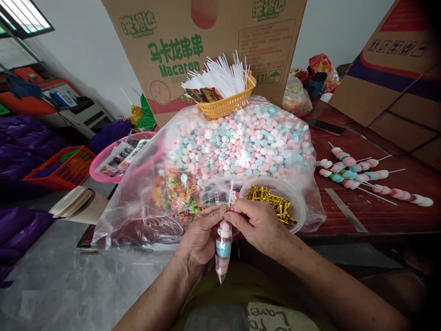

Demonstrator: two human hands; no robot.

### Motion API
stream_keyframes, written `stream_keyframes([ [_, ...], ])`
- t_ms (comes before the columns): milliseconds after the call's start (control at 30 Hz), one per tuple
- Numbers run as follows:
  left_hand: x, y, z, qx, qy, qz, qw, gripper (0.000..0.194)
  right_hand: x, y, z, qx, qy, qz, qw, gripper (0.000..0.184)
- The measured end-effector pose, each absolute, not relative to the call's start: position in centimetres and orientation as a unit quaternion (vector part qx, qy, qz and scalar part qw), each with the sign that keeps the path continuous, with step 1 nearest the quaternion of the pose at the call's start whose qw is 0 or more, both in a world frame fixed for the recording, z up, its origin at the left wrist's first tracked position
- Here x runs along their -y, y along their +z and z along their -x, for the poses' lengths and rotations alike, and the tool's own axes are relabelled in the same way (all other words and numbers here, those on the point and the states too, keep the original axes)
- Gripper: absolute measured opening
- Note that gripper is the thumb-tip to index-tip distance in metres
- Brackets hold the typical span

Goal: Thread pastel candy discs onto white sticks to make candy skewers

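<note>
Two hands meet just in front of the table edge, both closed on one wrapped skewer (pixel 223 250). The left hand (pixel 200 234) grips the upper part of the wrapper, its fingers curled together around it and the thumb pressed against the neck. The right hand (pixel 259 224) comes in from the other side; its thumb and forefinger are pinched tight at the wrapper's top, where a bit of gold shows between the fingertips (pixel 230 208). I cannot tell whether that is a tie being twisted on. The skewer hangs nearly upright below the hands, pink and blue sweets stacked inside clear film, its lower tip pointing down toward the person's lap.

Just beyond the right hand stands a clear tub (pixel 299 202) holding gold ties (pixel 275 202). Behind it a large clear bag (pixel 237 142) bulges with pink, blue and white sweets, and coloured rings (pixel 179 195) lie in its near left part. A yellow basket (pixel 227 105) of white sticks (pixel 220 73) sits on top of the bag, in front of a cardboard box (pixel 172 50). Several unwrapped skewers (pixel 358 177) lie on the red table (pixel 379 216) to the right, well apart from the hands. A pink basket (pixel 103 165) stands to the left.
</note>
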State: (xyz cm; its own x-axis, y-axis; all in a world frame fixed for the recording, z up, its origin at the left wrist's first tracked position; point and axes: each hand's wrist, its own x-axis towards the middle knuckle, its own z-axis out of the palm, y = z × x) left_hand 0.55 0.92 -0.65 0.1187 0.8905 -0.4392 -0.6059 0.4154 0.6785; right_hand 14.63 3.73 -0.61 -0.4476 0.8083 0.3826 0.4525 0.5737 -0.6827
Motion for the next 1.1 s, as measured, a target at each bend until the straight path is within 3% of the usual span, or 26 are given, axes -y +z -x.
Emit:
stream_keyframes([
  [200, -0.8, 0.0, 0.0, -0.516, 0.496, -0.348, 0.605, 0.026, -3.5, -1.6, -14.5, 0.916, 0.076, 0.291, 0.265, 0.018],
  [333, -0.1, 0.3, 0.1, -0.579, 0.558, -0.377, 0.459, 0.03, -4.4, -1.3, -13.9, 0.893, -0.081, 0.286, 0.337, 0.022],
  [400, 0.7, 0.8, 0.9, -0.604, 0.569, -0.384, 0.404, 0.042, -4.6, -0.7, -13.1, 0.858, -0.125, 0.313, 0.389, 0.026],
  [500, 2.0, 1.6, 3.7, -0.56, 0.499, -0.347, 0.562, 0.064, -3.4, -0.5, -11.0, 0.849, -0.133, 0.268, 0.436, 0.021],
  [600, 2.9, 1.9, 8.0, -0.439, 0.528, -0.299, 0.663, 0.077, -1.5, -0.9, -8.9, 0.907, 0.003, 0.176, 0.382, 0.014],
  [700, 3.5, 1.2, 10.9, -0.371, 0.516, -0.346, 0.69, 0.057, -0.8, -1.1, -8.1, 0.86, 0.252, 0.288, 0.338, 0.016],
  [767, 3.7, 0.5, 11.0, -0.411, 0.423, -0.369, 0.719, 0.061, -0.8, -1.0, -8.0, 0.801, 0.351, 0.343, 0.344, 0.018],
  [1000, 3.0, -0.2, 7.8, -0.462, 0.574, -0.367, 0.568, 0.054, -1.1, -1.5, -8.1, 0.648, 0.592, 0.371, 0.304, 0.015],
  [1100, 2.8, -1.1, 7.1, -0.576, 0.467, -0.418, 0.525, 0.04, -1.0, -1.6, -8.6, 0.672, 0.533, 0.385, 0.34, 0.016],
])
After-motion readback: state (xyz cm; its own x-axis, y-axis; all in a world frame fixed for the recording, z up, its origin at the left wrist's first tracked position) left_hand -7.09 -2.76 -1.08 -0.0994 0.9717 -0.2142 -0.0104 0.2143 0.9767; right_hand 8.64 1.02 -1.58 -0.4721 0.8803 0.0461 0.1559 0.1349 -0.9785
